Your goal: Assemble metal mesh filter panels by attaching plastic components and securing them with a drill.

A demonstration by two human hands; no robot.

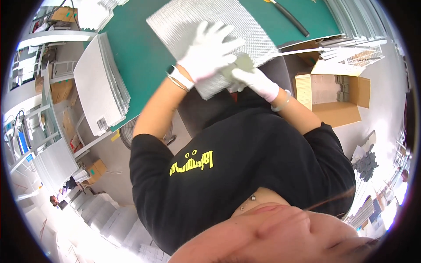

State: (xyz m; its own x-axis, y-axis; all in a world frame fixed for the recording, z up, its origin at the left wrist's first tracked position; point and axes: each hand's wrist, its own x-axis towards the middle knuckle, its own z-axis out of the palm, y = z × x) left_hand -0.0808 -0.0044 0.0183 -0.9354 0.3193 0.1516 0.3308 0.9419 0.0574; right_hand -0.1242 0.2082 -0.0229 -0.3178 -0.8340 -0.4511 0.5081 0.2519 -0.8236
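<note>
Head view. The person stands at a green-topped workbench [140, 57] and bends over a silvery, finely ribbed mesh sheet [210, 26], which lies flat on the bench with its near corner hanging past the bench edge toward the body. The left hand [210, 52], in a white glove, is spread open with fingers splayed, palm pressed down on the near part of the sheet; it grips nothing. The right hand [256, 81], also gloved in white, is curled at the sheet's near corner, and its fingers close on a small pale pad or folded piece [241, 63] beside the sheet's edge; what that piece is cannot be told. A stack of similar sheets [103, 83] rests at the bench's left end, overhanging it, and a dark rod-like tool [291, 19] lies at the far right. An open cardboard box [337, 98] stands on the floor to the right.

Risk, as judged: the sheet's overhanging corner is unsupported, so uneven pressure from the flat palm could bend or crease the thin mesh, or let it slide off the smooth bench top.
</note>
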